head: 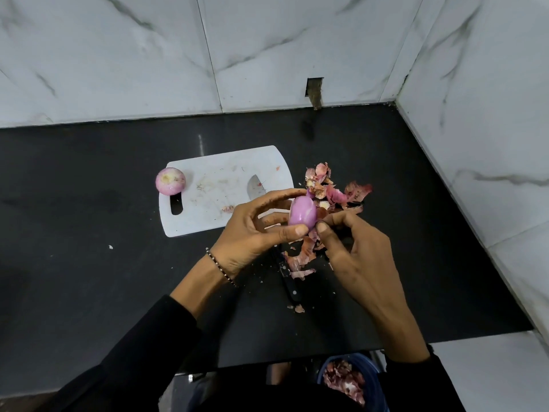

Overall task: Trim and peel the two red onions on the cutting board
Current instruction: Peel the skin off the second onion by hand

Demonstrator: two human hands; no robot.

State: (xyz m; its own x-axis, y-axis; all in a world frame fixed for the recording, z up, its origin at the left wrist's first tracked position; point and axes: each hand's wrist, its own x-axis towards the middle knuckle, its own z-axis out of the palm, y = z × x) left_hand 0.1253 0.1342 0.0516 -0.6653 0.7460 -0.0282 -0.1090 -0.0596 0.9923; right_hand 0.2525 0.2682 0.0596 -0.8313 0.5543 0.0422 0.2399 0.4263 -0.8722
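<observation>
Head view: a black countertop (89, 203) meets marble walls. The left hand (252, 230) curls around a glossy purple onion (301, 214), holding it in the air just off the near right corner of a white cutting board (219, 162). The right hand (356, 257) pinches a scrap of skin (312, 233) at the onion's near end between thumb and forefinger. A second onion (170, 181) sits on the board's far left corner. A knife (289, 281) lies under the hands. Loose peels (335, 188) lie heaped beside the board's right edge.
</observation>
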